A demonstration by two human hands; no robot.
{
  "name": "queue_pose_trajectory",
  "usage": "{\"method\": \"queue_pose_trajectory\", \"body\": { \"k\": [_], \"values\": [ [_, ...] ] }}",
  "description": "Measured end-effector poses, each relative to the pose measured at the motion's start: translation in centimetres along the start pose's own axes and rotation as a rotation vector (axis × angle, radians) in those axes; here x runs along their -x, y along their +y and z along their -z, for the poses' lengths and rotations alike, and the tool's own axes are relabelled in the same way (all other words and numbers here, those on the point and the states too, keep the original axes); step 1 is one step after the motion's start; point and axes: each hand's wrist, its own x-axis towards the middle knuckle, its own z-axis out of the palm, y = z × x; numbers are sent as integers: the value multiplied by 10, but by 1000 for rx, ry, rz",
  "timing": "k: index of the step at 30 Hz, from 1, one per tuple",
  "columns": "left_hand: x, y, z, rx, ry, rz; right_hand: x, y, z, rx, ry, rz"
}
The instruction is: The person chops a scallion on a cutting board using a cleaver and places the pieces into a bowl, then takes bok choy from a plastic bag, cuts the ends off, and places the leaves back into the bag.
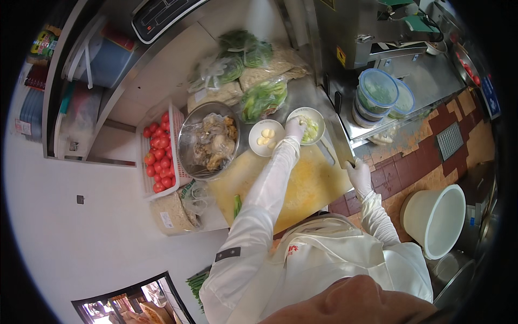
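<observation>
My gloved left hand (295, 128) reaches over the near edge of a white bowl (319, 115), its fingertips at the chopped scallions (311, 128) inside. Whether the fingers pinch any pieces is hidden. Just to its left stands another white bowl (254, 149) holding peeled garlic cloves (265, 137). My gloved right hand (359, 176) grips the handle of a cleaver (340, 141) past the right edge of the yellow cutting board (311, 182); the blade points away from me. A smaller knife (328, 152) with a pale handle lies beyond the board, and a green stalk piece (237, 205) rests at its left.
A steel basin (184, 156) of bagged food stands left of the board, beside a plastic basket (177, 139) of tomatoes. Bagged green vegetables (264, 99) lie behind the bowls. Lidded containers (376, 95) are stacked at the right; a large white bucket (415, 220) stands lower right.
</observation>
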Motion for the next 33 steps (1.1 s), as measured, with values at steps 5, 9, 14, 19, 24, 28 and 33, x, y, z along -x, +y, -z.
{"method": "queue_pose_trajectory", "body": {
  "k": [5, 9, 14, 19, 24, 28, 33],
  "values": [
    [-6, -9, 5, -339, -15, -36, 28, 1, 19, 24, -61, -69],
    [1, 16, 9, -404, -85, -70, 44, 22, 28, 3, -48, -132],
    [0, -7, -9, -455, -54, -134, 53, 36, 26, -20, -50, -148],
    [-8, -8, -11, -101, -63, -29, 54, 32, 30, 24, -84, -157],
    [-7, 0, 15, -212, 18, -157, 55, 40, 26, 19, -58, -114],
    [-7, -8, 12, -583, -254, -245, 59, 51, 14, 26, -97, -48],
    [1, -11, 12, -283, -94, -293, 68, 41, 7, -174, -195, -195]
  ]
}}
